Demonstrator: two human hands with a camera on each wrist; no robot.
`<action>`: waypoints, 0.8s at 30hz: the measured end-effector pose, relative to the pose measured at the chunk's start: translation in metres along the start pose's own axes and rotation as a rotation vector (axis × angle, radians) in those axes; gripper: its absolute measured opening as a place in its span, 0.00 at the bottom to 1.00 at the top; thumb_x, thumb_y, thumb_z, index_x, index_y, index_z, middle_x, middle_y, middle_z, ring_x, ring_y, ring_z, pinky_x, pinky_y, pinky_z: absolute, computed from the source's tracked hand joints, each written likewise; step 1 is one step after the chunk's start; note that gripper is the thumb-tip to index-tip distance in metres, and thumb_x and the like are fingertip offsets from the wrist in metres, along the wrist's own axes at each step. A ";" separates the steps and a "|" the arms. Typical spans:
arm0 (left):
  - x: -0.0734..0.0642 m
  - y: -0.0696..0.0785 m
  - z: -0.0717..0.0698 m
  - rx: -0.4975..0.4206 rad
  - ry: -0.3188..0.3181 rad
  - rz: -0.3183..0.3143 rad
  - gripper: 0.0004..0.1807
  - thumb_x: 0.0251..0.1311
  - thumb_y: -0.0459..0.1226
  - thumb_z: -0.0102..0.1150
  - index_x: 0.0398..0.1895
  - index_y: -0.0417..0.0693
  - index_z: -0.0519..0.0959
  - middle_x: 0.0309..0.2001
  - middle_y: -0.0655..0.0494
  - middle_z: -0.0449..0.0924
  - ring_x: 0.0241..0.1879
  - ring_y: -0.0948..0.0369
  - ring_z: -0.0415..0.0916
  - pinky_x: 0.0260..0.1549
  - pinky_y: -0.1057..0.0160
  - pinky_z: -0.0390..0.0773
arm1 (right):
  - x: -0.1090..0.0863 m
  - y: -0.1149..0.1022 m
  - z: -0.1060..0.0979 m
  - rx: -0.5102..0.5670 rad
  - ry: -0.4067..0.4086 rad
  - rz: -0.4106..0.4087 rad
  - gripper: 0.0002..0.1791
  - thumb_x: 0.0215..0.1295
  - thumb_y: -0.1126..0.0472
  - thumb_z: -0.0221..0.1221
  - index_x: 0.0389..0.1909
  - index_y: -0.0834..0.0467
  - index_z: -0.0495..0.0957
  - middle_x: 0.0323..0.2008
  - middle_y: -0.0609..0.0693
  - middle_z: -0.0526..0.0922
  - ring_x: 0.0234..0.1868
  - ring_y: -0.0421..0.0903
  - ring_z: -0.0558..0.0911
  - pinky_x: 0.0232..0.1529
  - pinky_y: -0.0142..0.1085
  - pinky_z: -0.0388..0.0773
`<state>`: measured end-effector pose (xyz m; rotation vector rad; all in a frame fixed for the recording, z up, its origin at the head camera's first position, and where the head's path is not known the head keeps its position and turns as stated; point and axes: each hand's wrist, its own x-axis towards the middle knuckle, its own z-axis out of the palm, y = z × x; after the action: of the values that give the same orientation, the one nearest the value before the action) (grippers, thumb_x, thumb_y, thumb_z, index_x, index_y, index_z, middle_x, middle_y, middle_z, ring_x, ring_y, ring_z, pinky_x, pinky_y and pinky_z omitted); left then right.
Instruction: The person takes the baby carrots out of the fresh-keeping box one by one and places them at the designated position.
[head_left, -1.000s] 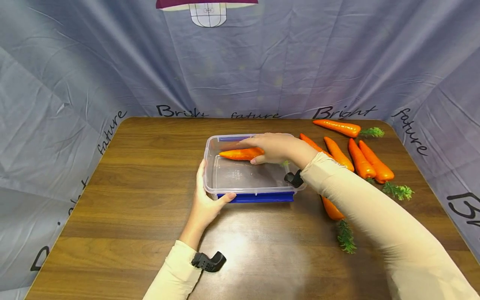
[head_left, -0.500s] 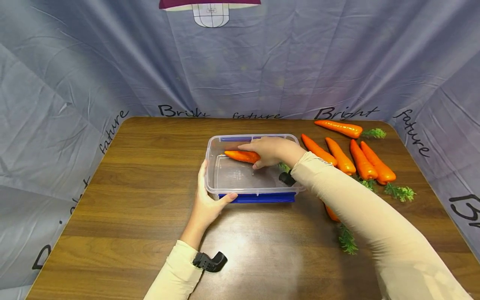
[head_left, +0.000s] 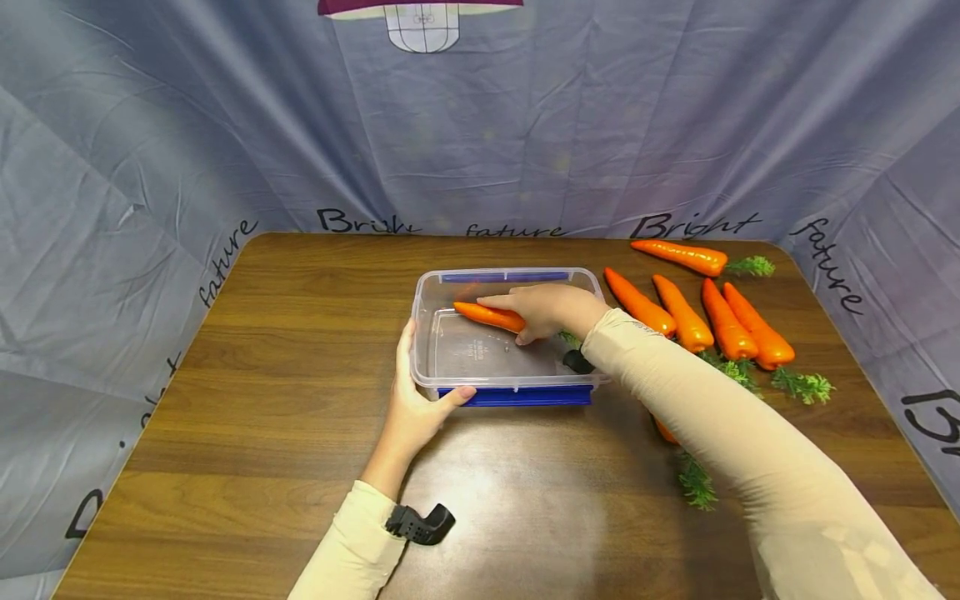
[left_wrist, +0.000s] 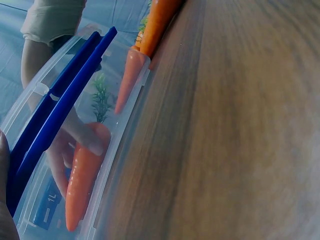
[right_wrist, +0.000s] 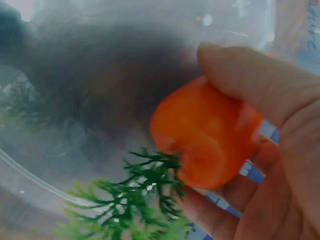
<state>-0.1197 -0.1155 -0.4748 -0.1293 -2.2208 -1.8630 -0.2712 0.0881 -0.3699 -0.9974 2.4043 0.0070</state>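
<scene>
A clear plastic food container (head_left: 465, 358) with blue side latches stands lidless on the table. My left hand (head_left: 416, 421) grips its front left corner, the thumb over the front blue latch (head_left: 532, 395); the other fingers are mostly hidden behind the wall. Inside the container my right hand (head_left: 555, 308) holds an orange carrot (head_left: 487, 315), thumb on the near side and fingers on the far side. The carrot's tip points left. Its thick end (right_wrist: 200, 135) and green leafy top (right_wrist: 135, 200) show in the right wrist view. Through the wall, the left wrist view shows the carrot (left_wrist: 85, 175) low in the container.
Several more carrots with green tops lie right of the container, among them a carrot (head_left: 678, 257) at the back edge and another carrot (head_left: 637, 304) close by the container. A leafy top (head_left: 697, 483) sticks out beneath the right sleeve (head_left: 720, 425). A grey curtain (head_left: 480, 133) surrounds the table.
The carrot in my right hand has shifted a little to the right and turned, its thick end now nearer the front. My left hand keeps its grip on the container.
</scene>
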 end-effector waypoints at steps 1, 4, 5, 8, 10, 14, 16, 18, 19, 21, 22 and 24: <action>0.000 0.000 0.000 -0.001 -0.001 0.000 0.66 0.42 0.42 0.82 0.78 0.73 0.43 0.79 0.62 0.48 0.76 0.54 0.54 0.74 0.48 0.53 | 0.000 0.000 0.001 0.007 0.004 -0.004 0.49 0.62 0.61 0.66 0.79 0.42 0.50 0.62 0.58 0.74 0.55 0.53 0.75 0.57 0.50 0.75; 0.000 0.001 0.000 -0.005 0.000 0.002 0.66 0.43 0.40 0.81 0.79 0.73 0.43 0.79 0.61 0.47 0.76 0.55 0.53 0.75 0.48 0.52 | 0.001 0.002 0.001 0.019 0.027 -0.013 0.48 0.62 0.62 0.64 0.78 0.40 0.51 0.62 0.57 0.74 0.55 0.52 0.75 0.55 0.49 0.75; 0.000 0.001 0.000 -0.006 -0.001 0.002 0.66 0.43 0.40 0.81 0.79 0.73 0.43 0.79 0.61 0.47 0.76 0.54 0.53 0.75 0.48 0.52 | 0.001 0.002 0.001 0.020 0.034 -0.010 0.47 0.62 0.61 0.63 0.78 0.39 0.52 0.63 0.56 0.74 0.56 0.52 0.75 0.56 0.49 0.75; 0.000 0.000 0.000 0.001 0.001 0.007 0.65 0.43 0.41 0.81 0.79 0.72 0.43 0.79 0.60 0.47 0.76 0.54 0.54 0.74 0.47 0.52 | 0.002 0.003 -0.002 0.020 0.057 -0.016 0.44 0.61 0.59 0.62 0.77 0.39 0.55 0.67 0.53 0.73 0.58 0.51 0.75 0.59 0.50 0.73; 0.000 0.000 0.000 0.008 0.003 0.006 0.65 0.43 0.42 0.81 0.79 0.73 0.43 0.79 0.61 0.47 0.76 0.54 0.54 0.74 0.47 0.53 | 0.001 0.002 -0.005 0.022 0.060 -0.007 0.43 0.61 0.57 0.61 0.77 0.38 0.55 0.66 0.51 0.74 0.56 0.50 0.76 0.58 0.49 0.74; 0.000 0.001 0.001 0.019 0.009 0.004 0.66 0.43 0.42 0.81 0.79 0.73 0.43 0.79 0.64 0.48 0.76 0.55 0.54 0.74 0.48 0.53 | -0.005 -0.001 -0.013 0.021 0.083 0.007 0.43 0.61 0.55 0.60 0.77 0.37 0.56 0.57 0.50 0.78 0.46 0.50 0.76 0.47 0.44 0.74; 0.000 0.001 0.001 0.021 0.009 0.000 0.66 0.43 0.43 0.81 0.79 0.73 0.43 0.79 0.64 0.48 0.76 0.55 0.54 0.74 0.48 0.53 | -0.009 -0.003 -0.016 0.018 0.096 0.021 0.43 0.60 0.54 0.60 0.77 0.36 0.56 0.53 0.48 0.78 0.44 0.49 0.75 0.44 0.43 0.73; 0.000 0.001 0.001 0.020 0.009 -0.003 0.66 0.43 0.43 0.81 0.79 0.73 0.43 0.79 0.64 0.48 0.76 0.54 0.54 0.74 0.48 0.53 | -0.015 -0.005 -0.020 0.005 0.117 0.039 0.43 0.60 0.53 0.59 0.76 0.35 0.55 0.52 0.48 0.78 0.44 0.50 0.76 0.43 0.43 0.73; 0.000 0.001 0.001 0.018 0.008 -0.005 0.66 0.43 0.43 0.81 0.79 0.73 0.43 0.79 0.64 0.48 0.75 0.54 0.54 0.74 0.48 0.53 | -0.019 -0.007 -0.022 -0.002 0.131 0.045 0.43 0.60 0.53 0.59 0.76 0.34 0.55 0.52 0.47 0.78 0.44 0.49 0.76 0.43 0.43 0.73; 0.000 0.001 0.001 0.014 0.007 -0.008 0.66 0.43 0.43 0.81 0.79 0.73 0.43 0.79 0.64 0.48 0.75 0.54 0.55 0.74 0.47 0.53 | -0.027 -0.009 -0.025 -0.021 0.163 0.057 0.44 0.59 0.51 0.59 0.76 0.33 0.54 0.52 0.46 0.79 0.44 0.49 0.77 0.42 0.44 0.73; -0.001 0.001 0.001 0.012 0.006 -0.010 0.66 0.43 0.43 0.81 0.79 0.73 0.43 0.79 0.64 0.48 0.75 0.54 0.55 0.74 0.47 0.53 | -0.032 -0.010 -0.026 -0.034 0.180 0.066 0.44 0.59 0.51 0.59 0.76 0.31 0.53 0.53 0.46 0.79 0.44 0.49 0.77 0.41 0.44 0.74; -0.001 0.001 0.001 0.011 0.004 -0.012 0.65 0.43 0.43 0.81 0.79 0.73 0.43 0.79 0.64 0.48 0.75 0.54 0.55 0.74 0.47 0.53 | -0.042 -0.012 -0.029 -0.047 0.210 0.073 0.44 0.60 0.51 0.58 0.77 0.30 0.51 0.53 0.45 0.80 0.43 0.48 0.78 0.40 0.44 0.74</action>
<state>-0.1188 -0.1147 -0.4743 -0.1108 -2.2338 -1.8552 -0.2522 0.1011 -0.3227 -0.9736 2.6421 -0.0158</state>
